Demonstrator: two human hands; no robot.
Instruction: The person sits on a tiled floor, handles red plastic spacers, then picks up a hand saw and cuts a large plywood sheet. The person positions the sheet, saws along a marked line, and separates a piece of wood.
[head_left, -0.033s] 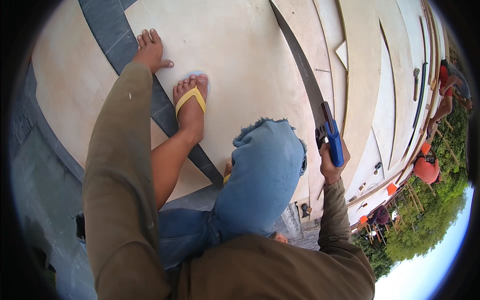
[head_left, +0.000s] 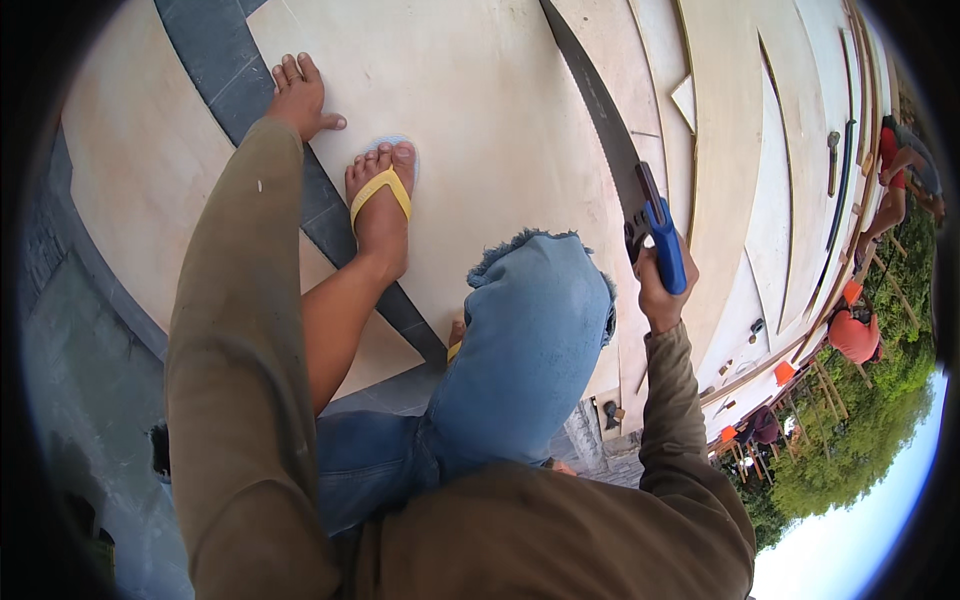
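My right hand [head_left: 664, 293] is closed round the blue handle of a hand saw [head_left: 606, 118]. The toothed blade runs away from me along the right edge of a pale plywood sheet [head_left: 480, 130], with its far end cut off by the top of the view. Fingers spread, my left hand [head_left: 299, 100] lies flat near the sheet's left edge and holds nothing. Beside it my foot in a yellow-strapped flip-flop [head_left: 382, 195] stands on the same sheet. My bent knee in torn jeans [head_left: 535, 310] rises between the two arms.
More plywood sheets [head_left: 725, 130] lie overlapping to the right, and another board [head_left: 130, 170] is at the left. A hammer [head_left: 832, 165] rests on the sheets. Grey tiles [head_left: 215, 70] show between boards. People [head_left: 853, 335] are at the far right near trees.
My right hand and the saw have moved slightly away from me, along the line of the blade. My left hand and foot stay in place.
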